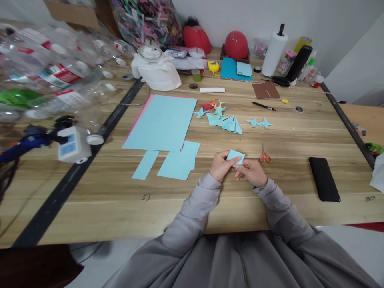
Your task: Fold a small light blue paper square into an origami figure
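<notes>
A small light blue paper piece [235,157] is held between both hands above the wooden table. My left hand [222,165] pinches its left side, with the thumb across its face. My right hand [250,171] grips its lower right edge. To the right of that hand lie small scissors with orange handles [265,157]. Beyond the hands sit folded blue paper shapes [229,123], with orange and red ones [210,105] beside them, and two blue folded birds [259,122].
Large blue sheets [162,122] over a pink one and cut pieces [179,162] lie left of the hands. A black phone [324,179] rests at the right. Plastic bottles [60,74] crowd the far left. A pen [264,106] lies farther back.
</notes>
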Demonstrator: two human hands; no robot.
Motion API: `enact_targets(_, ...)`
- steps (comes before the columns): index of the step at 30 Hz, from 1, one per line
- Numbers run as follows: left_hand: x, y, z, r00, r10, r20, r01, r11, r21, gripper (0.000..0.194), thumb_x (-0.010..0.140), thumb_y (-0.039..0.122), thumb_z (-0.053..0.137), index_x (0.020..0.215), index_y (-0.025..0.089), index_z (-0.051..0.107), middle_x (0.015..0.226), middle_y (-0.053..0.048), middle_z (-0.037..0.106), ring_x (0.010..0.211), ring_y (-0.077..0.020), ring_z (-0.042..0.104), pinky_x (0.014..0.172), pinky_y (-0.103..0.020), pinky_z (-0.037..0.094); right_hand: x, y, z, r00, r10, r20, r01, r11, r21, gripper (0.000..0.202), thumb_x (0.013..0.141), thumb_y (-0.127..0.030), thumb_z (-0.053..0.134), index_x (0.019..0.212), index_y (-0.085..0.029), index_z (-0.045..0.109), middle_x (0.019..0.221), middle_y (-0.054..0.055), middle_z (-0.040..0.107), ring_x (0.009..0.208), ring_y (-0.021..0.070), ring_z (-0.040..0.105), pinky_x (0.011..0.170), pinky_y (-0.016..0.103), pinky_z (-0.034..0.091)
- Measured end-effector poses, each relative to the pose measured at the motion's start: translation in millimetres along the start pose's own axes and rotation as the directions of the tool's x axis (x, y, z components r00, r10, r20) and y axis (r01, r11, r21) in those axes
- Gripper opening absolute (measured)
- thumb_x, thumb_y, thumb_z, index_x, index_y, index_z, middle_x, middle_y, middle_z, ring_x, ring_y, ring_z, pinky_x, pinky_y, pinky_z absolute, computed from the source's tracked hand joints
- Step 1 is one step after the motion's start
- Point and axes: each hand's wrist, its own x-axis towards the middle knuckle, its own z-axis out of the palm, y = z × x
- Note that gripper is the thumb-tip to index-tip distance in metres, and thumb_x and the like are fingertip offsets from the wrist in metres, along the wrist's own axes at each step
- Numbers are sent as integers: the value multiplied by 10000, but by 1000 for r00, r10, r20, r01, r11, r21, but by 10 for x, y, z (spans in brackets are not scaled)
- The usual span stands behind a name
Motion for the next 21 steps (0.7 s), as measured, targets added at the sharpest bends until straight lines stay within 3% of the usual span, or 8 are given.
enact_targets(5,5,15,2,1000,10,-22,-11,997,-74,365,573,428,822,626,118,636,534,17,592,445,-79,496,407,-207,403,0,-26,3,994,-87,-70,89,996,26,504,638,-656,686,613,-154,647,526,29,688,430,113,622,463,224,506)
enact_targets(10,7,3,-2,1000,24,4,-24,998,-52,356,591,416,818,664,119,636,560,10,612,467,-97,539,431,-218,445,39,-36,-39,981,-141,-136,150,987,56,458,586,-619,749,636,-177,641,517,9,680,421,117,609,466,236,510)
enact_targets(15,10,-11,-3,998,67,0,-67,997,-43,478,590,356,829,986,138,674,673,7,649,508,-106,557,452,-229,463,40,-30,-54,973,-177,-147,184,982,39,407,626,-577,745,618,-184,641,506,4,665,429,126,610,471,247,509)
enact_targets(18,26,-11,-47,989,144,16,-142,986,-91,540,631,304,800,1137,188,653,890,-43,694,637,-128,600,504,-235,480,34,-39,-55,963,-183,-197,198,979,58,386,624,-551,754,611,-183,640,501,4,659,432,126,607,470,245,505)
enact_targets(21,41,-10,-106,962,257,90,-246,962,-120,479,623,244,788,1094,224,703,1158,-86,654,947,-208,632,713,-292,530,45,-47,-68,946,-163,-281,201,973,113,366,605,-525,768,600,-186,629,490,-2,651,414,115,583,459,238,491)
